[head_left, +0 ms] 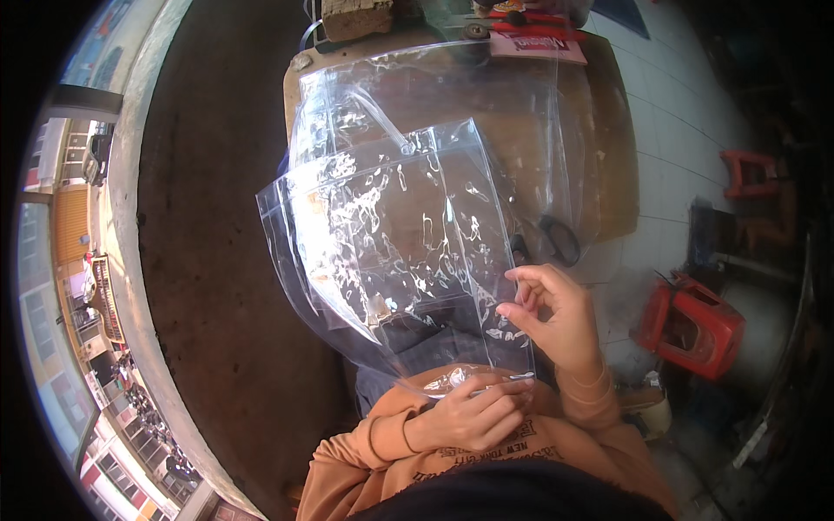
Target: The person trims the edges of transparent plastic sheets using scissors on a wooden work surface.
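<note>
Worked at a brown table (pixel 615 165) above a pale tiled floor (pixel 678 122), with a sunlit street (pixel 104 286) outside at nine o'clock. Had the left hand (pixel 478 412), between five and six o'clock, curled closed on the near edge of a clear plastic sheet (pixel 391 217). Had the right hand (pixel 560 317), at four o'clock, raised by the sheet's side edge, thumb and forefinger spread apart; could not tell whether touching the plastic or just above. Had the hands near each other but apart. Saw that sheet, creased and glossy, spread across the centre, from the table down over dark trousers (pixel 372 382). Saw a second clear sheet (pixel 512 95) beyond, toward twelve o'clock, and black scissor handles (pixel 560 241) at three. Farther out, noticed a rough brown block (pixel 356 19) near twelve, a pink packet (pixel 539 49) at one, and a red stool (pixel 695 326) between three and four.
</note>
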The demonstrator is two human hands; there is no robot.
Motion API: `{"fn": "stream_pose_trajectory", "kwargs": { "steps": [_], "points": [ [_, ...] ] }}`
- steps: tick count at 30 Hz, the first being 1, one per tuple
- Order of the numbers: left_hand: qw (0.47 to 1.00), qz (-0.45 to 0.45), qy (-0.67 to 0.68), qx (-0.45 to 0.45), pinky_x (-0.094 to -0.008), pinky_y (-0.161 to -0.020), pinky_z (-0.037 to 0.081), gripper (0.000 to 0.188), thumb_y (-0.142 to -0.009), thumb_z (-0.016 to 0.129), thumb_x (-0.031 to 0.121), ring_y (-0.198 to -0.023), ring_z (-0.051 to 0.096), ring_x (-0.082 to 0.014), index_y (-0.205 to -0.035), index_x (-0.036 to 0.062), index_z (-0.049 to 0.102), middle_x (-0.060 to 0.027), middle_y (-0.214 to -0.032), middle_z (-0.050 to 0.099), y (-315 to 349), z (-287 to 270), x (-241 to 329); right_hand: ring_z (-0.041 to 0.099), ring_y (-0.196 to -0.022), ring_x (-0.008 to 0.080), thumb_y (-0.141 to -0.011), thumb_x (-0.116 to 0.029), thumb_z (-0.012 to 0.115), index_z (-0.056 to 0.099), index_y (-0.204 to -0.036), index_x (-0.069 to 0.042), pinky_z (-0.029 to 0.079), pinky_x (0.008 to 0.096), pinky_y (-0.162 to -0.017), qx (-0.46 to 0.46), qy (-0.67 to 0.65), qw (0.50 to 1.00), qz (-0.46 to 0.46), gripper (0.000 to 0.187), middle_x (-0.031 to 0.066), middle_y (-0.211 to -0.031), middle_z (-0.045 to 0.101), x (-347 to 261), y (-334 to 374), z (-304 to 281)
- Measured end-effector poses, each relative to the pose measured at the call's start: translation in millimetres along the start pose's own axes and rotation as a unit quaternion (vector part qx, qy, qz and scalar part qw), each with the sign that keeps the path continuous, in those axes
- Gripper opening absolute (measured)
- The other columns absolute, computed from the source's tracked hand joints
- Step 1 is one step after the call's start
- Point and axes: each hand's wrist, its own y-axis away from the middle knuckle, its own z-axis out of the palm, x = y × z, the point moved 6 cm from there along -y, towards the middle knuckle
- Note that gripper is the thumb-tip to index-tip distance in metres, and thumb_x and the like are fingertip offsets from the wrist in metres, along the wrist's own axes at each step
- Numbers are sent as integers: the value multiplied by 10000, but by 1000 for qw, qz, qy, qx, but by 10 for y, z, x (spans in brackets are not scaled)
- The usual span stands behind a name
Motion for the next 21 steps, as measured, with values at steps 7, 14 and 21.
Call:
{"fn": "stream_pose_trajectory", "kwargs": {
  "steps": [7, 14, 21],
  "points": [
    [1000, -5, -20, -21, -271, -771, 469, 117, -728, 615, 84, -956, 624, -160, -808, 1, 640, -97, -965, 646, 41, 74, 3, 552, -562, 62, -860, -45, 601, 611, -855, 38, 432, 198, -486, 40, -90, 994, 42, 84, 53, -674, 591, 78, -96, 19],
    [1000, -8, -11, -27, -265, -768, 467, 119, -720, 610, 83, -956, 622, -165, -803, 2, 636, -102, -960, 645, 32, 92, -11, 541, -552, 53, -905, -68, 536, 614, -861, 43, 429, 194, -481, 37, -111, 991, 65, 143, 41, -650, 585, 82, -100, 25],
    [1000, -19, -11, -16, -270, -755, 474, 117, -715, 606, 72, -942, 624, -164, -804, 3, 636, -76, -945, 644, 24, 105, -20, 558, -628, 64, -806, -28, 669, 588, -924, 30, 465, 199, -518, 39, -107, 993, 6, 154, 49, -717, 579, 80, -84, 38]
  ]
}}
